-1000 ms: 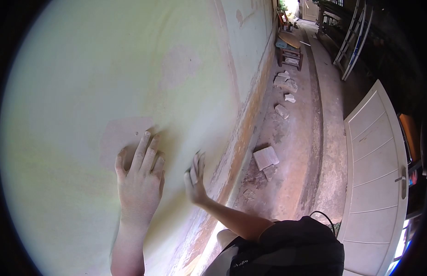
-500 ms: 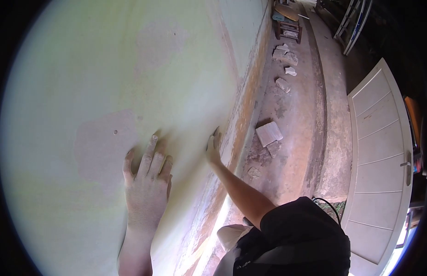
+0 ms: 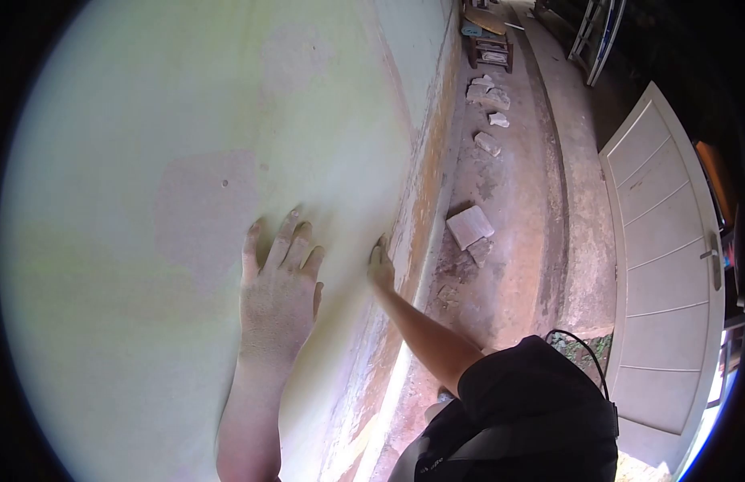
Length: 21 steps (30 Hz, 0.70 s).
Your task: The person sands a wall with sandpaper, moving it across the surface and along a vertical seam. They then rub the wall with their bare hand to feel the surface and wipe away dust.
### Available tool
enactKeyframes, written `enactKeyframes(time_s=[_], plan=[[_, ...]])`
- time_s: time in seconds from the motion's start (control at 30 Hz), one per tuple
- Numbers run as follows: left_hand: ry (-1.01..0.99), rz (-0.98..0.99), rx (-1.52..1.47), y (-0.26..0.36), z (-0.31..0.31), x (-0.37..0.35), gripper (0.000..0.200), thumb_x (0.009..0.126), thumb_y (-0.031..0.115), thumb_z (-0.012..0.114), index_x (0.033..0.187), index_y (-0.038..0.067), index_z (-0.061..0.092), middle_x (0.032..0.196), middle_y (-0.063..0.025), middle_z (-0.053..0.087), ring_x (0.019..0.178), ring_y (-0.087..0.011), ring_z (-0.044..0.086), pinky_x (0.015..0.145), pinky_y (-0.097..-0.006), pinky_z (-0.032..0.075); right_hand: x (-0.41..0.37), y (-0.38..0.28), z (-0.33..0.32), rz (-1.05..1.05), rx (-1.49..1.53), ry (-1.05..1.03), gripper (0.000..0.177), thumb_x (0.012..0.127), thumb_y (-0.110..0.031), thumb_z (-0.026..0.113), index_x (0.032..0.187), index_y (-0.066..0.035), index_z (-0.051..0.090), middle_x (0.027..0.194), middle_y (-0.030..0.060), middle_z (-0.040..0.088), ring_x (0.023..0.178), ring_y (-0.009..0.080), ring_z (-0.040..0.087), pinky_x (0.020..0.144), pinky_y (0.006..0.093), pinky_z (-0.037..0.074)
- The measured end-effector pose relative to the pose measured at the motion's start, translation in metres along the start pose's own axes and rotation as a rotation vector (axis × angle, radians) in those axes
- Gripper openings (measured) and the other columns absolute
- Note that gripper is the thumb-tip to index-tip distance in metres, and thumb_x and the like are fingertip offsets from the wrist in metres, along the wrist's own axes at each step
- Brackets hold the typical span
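Observation:
My left hand lies against the pale green wall, its fingers spread and dusty, with nothing seen in it. It rests below and right of a greyish patch with a small hole. Farther right, near the wall's worn brown lower edge, my right hand touches the wall. Its fingers are bent together at a small dark thing, too small and hidden to name.
Along the floor beside the wall lie a square slab and several broken pieces. A small wooden rack stands at the far end. A white door is at the right, a ladder beyond it.
The view has shifted, with the wall patch now higher and farther right. Against the wall, both hands have slid down the picture, the right one farther. The left fingers remain spread.

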<state>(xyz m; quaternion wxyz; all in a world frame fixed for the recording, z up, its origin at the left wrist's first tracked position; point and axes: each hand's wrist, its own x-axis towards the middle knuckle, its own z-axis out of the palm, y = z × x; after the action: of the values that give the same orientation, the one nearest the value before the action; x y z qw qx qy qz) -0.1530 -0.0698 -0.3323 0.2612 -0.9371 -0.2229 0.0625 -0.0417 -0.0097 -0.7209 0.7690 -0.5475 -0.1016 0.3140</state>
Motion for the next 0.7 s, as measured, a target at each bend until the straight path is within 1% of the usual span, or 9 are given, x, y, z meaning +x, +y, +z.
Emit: enactKeyframes(time_s=[0.03, 0.17, 0.23, 0.37, 0.47, 0.53, 0.63, 0.67, 0.7], plan=[[-0.005, 0.012, 0.007, -0.001, 0.001, 0.0, 0.045, 0.092, 0.034, 0.076, 0.134, 0.021, 0.066, 0.152, 0.0018, 0.051, 0.154, -0.0129, 0.032, 0.131, -0.0566, 0.014, -0.036, -0.016, 0.008, -0.054, -0.282, 0.047, 0.058, 0.115, -0.032, 0.031, 0.164, -0.001, 0.027, 0.17, 0.0185, 0.03, 0.157, 0.0312, 0.031, 0.128, 0.0346, 0.026], [-0.01, 0.034, -0.018, 0.001, 0.007, 0.008, 0.044, 0.093, 0.035, 0.075, 0.134, 0.021, 0.066, 0.151, 0.0014, 0.053, 0.153, -0.0134, 0.033, 0.131, -0.0556, 0.013, -0.175, -0.04, 0.017, -0.232, -0.343, -0.157, 0.057, 0.115, -0.026, 0.036, 0.165, 0.0, 0.024, 0.17, 0.0235, 0.028, 0.158, 0.0371, 0.025, 0.129, 0.0424, 0.021], [-0.003, 0.047, -0.013, 0.004, 0.015, 0.013, 0.043, 0.094, 0.036, 0.075, 0.133, 0.021, 0.066, 0.15, 0.0014, 0.053, 0.153, -0.0133, 0.033, 0.132, -0.0548, 0.013, -0.194, -0.036, 0.018, -0.343, -0.393, -0.186, 0.056, 0.115, -0.025, 0.037, 0.164, 0.001, 0.027, 0.17, 0.0228, 0.028, 0.158, 0.0374, 0.024, 0.13, 0.0426, 0.02], [-0.039, 0.053, 0.104, 0.008, 0.027, 0.014, 0.043, 0.093, 0.036, 0.075, 0.133, 0.021, 0.066, 0.149, 0.0014, 0.054, 0.153, -0.0132, 0.034, 0.132, -0.0527, 0.013, -0.113, 0.002, 0.012, -0.364, -0.255, -0.022, 0.055, 0.114, -0.027, 0.04, 0.159, 0.004, 0.037, 0.167, 0.0249, 0.033, 0.158, 0.0347, 0.027, 0.128, 0.0396, 0.025], [-0.084, 0.076, 0.161, 0.014, 0.035, 0.013, 0.04, 0.098, 0.034, 0.069, 0.135, 0.021, 0.064, 0.149, 0.0017, 0.054, 0.153, -0.0126, 0.033, 0.132, -0.0504, 0.012, -0.018, 0.032, -0.018, -0.026, -0.23, -0.021, 0.054, 0.113, -0.029, 0.042, 0.155, 0.004, 0.044, 0.159, 0.0231, 0.047, 0.147, 0.0342, 0.047, 0.122, 0.0347, 0.037], [-0.074, 0.11, 0.266, 0.018, 0.045, 0.02, 0.039, 0.102, 0.03, 0.061, 0.14, 0.02, 0.06, 0.152, 0.0021, 0.051, 0.154, -0.0121, 0.03, 0.133, -0.0482, 0.012, 0.011, 0.017, -0.035, 0.029, -0.203, -0.032, 0.05, 0.113, -0.022, 0.039, 0.156, 0.003, 0.043, 0.158, 0.0189, 0.051, 0.146, 0.0259, 0.049, 0.122, 0.0317, 0.035], [-0.047, 0.131, 0.302, 0.024, 0.06, 0.032, 0.04, 0.103, 0.025, 0.057, 0.143, 0.02, 0.058, 0.157, 0.0019, 0.047, 0.156, -0.0127, 0.027, 0.133, -0.0473, 0.013, -0.009, 0.005, -0.035, -0.075, -0.352, -0.071, 0.051, 0.113, -0.023, 0.04, 0.16, -0.003, 0.04, 0.159, 0.0165, 0.05, 0.14, 0.0259, 0.055, 0.118, 0.032, 0.042], [-0.043, 0.132, 0.305, 0.025, 0.067, 0.035, 0.04, 0.103, 0.025, 0.057, 0.143, 0.02, 0.058, 0.157, 0.0019, 0.047, 0.156, -0.0127, 0.027, 0.133, -0.0473, 0.013, -0.039, -0.026, -0.029, 0.067, -0.49, -0.11, 0.051, 0.114, -0.027, 0.039, 0.163, -0.011, 0.037, 0.161, 0.0143, 0.048, 0.131, 0.0262, 0.063, 0.111, 0.0343, 0.049], [-0.009, 0.158, 0.322, 0.024, 0.075, 0.037, 0.042, 0.101, 0.025, 0.059, 0.143, 0.019, 0.058, 0.159, 0.0019, 0.045, 0.156, -0.0135, 0.027, 0.132, -0.0471, 0.014, -0.063, -0.023, -0.027, -0.062, -0.473, -0.14, 0.052, 0.115, -0.028, 0.038, 0.165, -0.016, 0.033, 0.165, 0.0139, 0.042, 0.121, 0.0283, 0.069, 0.106, 0.0378, 0.055]])
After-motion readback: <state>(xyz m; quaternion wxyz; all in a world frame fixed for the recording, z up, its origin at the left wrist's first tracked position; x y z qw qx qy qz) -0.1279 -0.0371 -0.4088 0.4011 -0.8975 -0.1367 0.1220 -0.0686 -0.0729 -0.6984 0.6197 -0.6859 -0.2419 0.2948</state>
